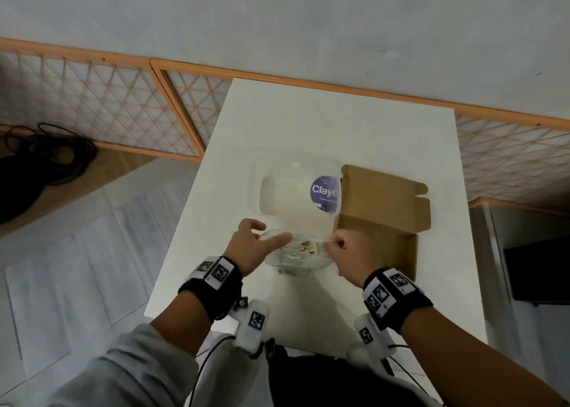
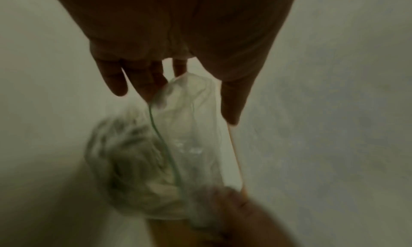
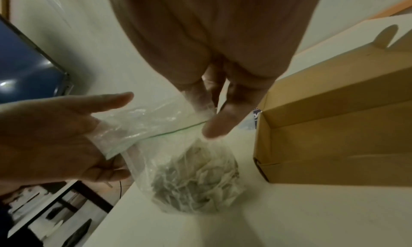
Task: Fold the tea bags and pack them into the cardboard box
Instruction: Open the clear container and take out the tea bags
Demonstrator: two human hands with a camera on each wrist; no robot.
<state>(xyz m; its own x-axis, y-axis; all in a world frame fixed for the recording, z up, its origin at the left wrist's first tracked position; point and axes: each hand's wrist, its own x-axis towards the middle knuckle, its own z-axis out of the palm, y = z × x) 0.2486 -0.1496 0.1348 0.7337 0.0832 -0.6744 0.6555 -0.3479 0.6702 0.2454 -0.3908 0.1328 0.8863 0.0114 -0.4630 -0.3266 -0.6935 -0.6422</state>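
A clear zip bag (image 1: pixel 296 255) stuffed with several tea bags (image 3: pixel 194 180) hangs just above the white table between my hands. My right hand (image 1: pixel 339 247) pinches the right end of its rim with thumb and fingers (image 3: pixel 214 125). My left hand (image 1: pixel 259 243) holds the left end; the plastic lies across its palm (image 3: pixel 67 136) with the lower fingers curled under and the thumb stretched out. The green zip line (image 2: pixel 165 145) runs between both hands. The open brown cardboard box (image 1: pixel 382 209) lies just right of the bag, with nothing showing inside it.
An empty clear plastic container (image 1: pixel 296 190) with a purple label sits behind the bag, touching the box's left side. The white table (image 1: pixel 308 122) has bare surface at the back. The table's left edge drops to the floor; black cables (image 1: pixel 46 159) lie there.
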